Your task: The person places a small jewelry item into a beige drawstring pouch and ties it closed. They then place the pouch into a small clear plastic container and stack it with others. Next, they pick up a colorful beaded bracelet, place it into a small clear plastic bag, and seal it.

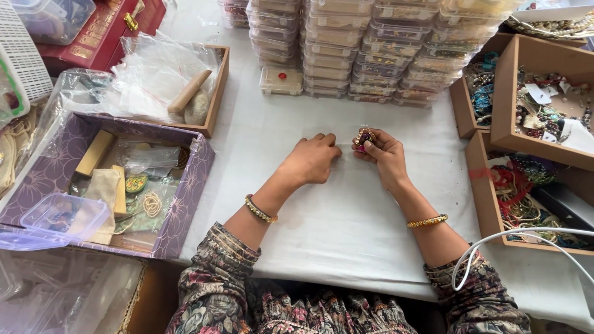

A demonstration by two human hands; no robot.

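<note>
On a white-covered table (346,216) a person sits with both forearms stretched forward, sleeves in a dark floral print. Behind the hands rises a wide stack of clear lidded boxes (377,46), many tiers high, with one single clear box (281,80) standing in front of its left end. To the left lies a purple patterned box (185,204) holding pouches, a string of pearls and small plastic containers, and beyond it a wooden tray (216,99) filled with clear bags. To the right stand wooden trays (504,105) full of beads, necklaces and tagged jewellery, and a white cable (495,244) loops over the right forearm. The left hand (312,159) rests knuckles-up on the cloth near the table's middle, its fingers curled under into a loose fist; whether anything is inside it cannot be told. The right hand (387,154), just beside it and slightly apart, is raised a little with fingers closed around a small ornament (363,137), gold-edged with a pink-red centre, pinched between thumb and fingertips at the top of the hand. Each wrist wears a gold bangle (427,221), the smallest bright things near the cloth's front edge.
</note>
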